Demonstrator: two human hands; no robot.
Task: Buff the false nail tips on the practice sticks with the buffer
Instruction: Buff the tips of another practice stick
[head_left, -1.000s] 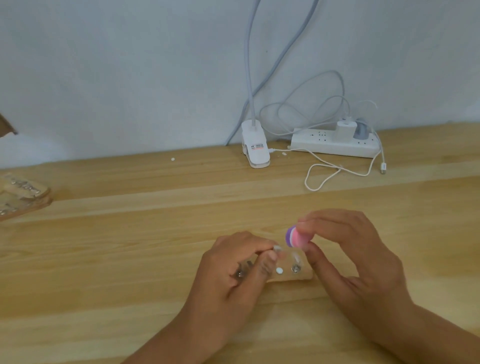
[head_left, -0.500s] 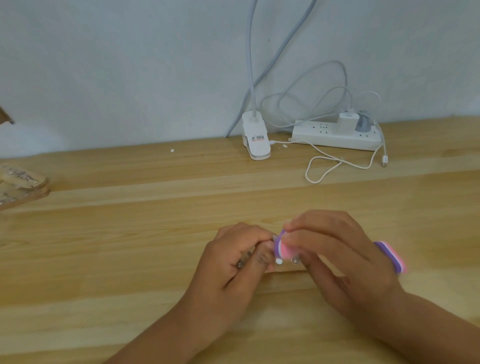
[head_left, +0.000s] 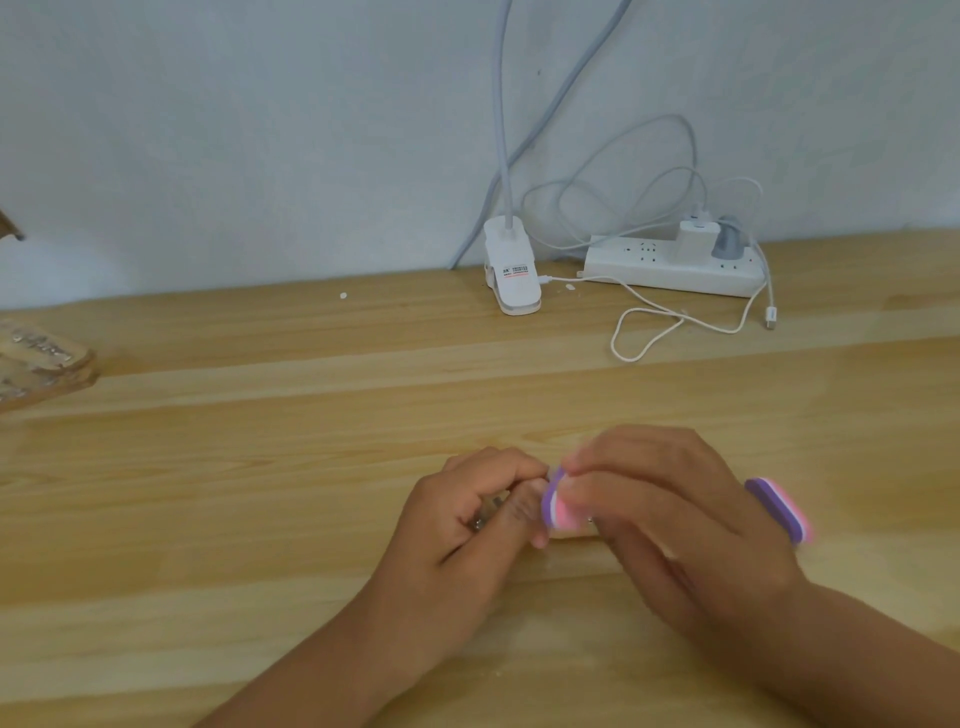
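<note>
Head view: right hand (head_left: 675, 525) fingers (head_left: 618, 452) pinch the buffer (head_left: 555, 504); left hand (head_left: 457, 540) fingers (head_left: 498, 465) grip a practice stick (head_left: 480, 519); clip (head_left: 511, 275) label unreadable.

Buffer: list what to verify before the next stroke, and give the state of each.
1. Right hand grips the buffer: ok, fingers curl over its middle and both ends show.
2. Left hand holds the practice sticks: ok, fingers curl round them.
3. Buffer end rests on a nail tip: cannot tell, the contact is hidden behind buffer and fingers.
4. Left fingertips clear of the buffer: cannot tell, one lies close beside its end.
5. Cable away from the work: ok, it lies far back by the power strip.
</note>
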